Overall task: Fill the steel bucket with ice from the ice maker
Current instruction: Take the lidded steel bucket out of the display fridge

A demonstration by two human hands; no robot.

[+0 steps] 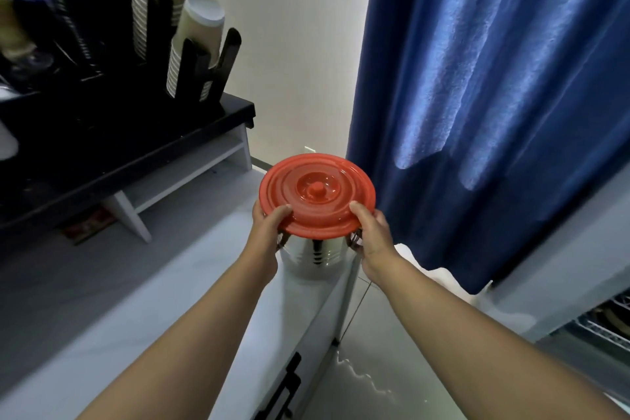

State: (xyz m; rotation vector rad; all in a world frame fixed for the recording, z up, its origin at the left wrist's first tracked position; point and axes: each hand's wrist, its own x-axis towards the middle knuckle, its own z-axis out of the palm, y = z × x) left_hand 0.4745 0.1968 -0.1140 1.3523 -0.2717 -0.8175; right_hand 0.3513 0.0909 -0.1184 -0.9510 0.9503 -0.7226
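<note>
At the far right corner of the countertop [136, 300], the steel bucket [315, 257] stands upright with the red lid [317, 193] seated on it. My left hand [267, 225] and right hand [370, 232] pinch the lid rim on opposite sides. Each thumb lies on top, and the fingers curl underneath, out of sight. I cannot tell whether the fingers also catch the bucket. The ice maker is not in view.

Step in hand, as I judge it: uncover the bucket for filling.

1. Hold the grip symmetrical.
2. Lift the lid straight up, without tilt.
3. Watch that the bucket does not slide toward the counter edge just beside it.
4. Avoid any sideways pull; polished steel probably slides easily.
</note>
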